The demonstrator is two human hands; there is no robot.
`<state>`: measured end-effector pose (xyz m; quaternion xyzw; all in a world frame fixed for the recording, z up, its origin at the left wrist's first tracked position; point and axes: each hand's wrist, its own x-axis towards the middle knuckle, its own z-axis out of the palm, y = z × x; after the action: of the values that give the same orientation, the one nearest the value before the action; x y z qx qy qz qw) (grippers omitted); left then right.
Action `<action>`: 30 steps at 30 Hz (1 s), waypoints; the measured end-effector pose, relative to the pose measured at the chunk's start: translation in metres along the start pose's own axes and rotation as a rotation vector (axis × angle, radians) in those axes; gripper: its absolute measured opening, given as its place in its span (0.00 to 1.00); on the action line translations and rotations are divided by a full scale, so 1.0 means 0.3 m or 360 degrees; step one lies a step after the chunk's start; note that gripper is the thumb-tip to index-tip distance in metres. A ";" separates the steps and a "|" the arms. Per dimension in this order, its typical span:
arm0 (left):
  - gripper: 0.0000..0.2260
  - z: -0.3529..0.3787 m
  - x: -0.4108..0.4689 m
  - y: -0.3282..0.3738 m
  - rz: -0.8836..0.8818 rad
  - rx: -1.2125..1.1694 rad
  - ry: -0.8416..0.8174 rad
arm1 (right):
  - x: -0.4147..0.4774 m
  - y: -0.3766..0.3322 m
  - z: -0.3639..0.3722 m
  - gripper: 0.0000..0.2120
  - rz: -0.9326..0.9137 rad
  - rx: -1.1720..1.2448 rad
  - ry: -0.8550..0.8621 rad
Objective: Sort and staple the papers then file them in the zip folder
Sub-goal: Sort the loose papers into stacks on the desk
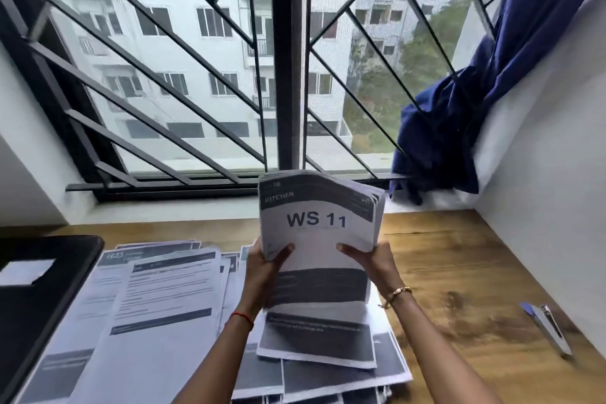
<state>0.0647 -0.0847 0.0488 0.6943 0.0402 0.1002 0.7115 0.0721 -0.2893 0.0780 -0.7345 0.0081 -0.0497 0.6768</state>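
Wooden table point(459, 256) runs under a barred window point(288, 75), and at its left edge lies the black zip folder point(42, 298), flat, with a pale label point(26, 272) on it. Just beside it, loose printed papers point(157, 305) lie fanned in overlapping sheets across the middle of the table. Over them the person holds a thick stack point(318, 229) upright, its long axis running from the table up toward the window, the top page headed "WS 11"; its bottom edge is down at the sheets below, though whether it touches them cannot be told. The left hand point(265, 269) grips the stack's left edge and the right hand point(373, 259) its right edge, each thumb pressed on the front page, the fingers hidden behind. Smallest, what seems a slim metal stapler point(551, 328) lies well apart to the right, slanting from far-left to near-right. If stapling comes next, the right hand is the nearer one to reach it while the left holds the stack alone; the folder sits on the opposite side, nearer the left hand
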 end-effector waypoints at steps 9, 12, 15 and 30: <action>0.39 0.001 0.012 -0.023 -0.0134 -0.0042 -0.0078 | 0.031 0.038 -0.003 0.07 0.0089 0.0155 0.0097; 0.42 -0.003 0.023 -0.002 -0.0030 -0.0017 -0.0080 | 0.045 0.031 -0.004 0.08 0.0098 0.0187 0.0132; 0.21 -0.007 0.062 0.045 0.0079 0.0021 -0.0121 | 0.066 0.003 -0.007 0.03 0.0161 0.0216 0.0145; 0.33 -0.066 0.032 -0.220 -0.0497 0.0284 -0.0137 | 0.081 0.260 0.029 0.15 0.0744 -0.0307 -0.0005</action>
<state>0.0759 -0.0643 -0.0168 0.7436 0.1257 -0.0451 0.6551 0.1014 -0.2890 0.0013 -0.7738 0.1813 0.1104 0.5968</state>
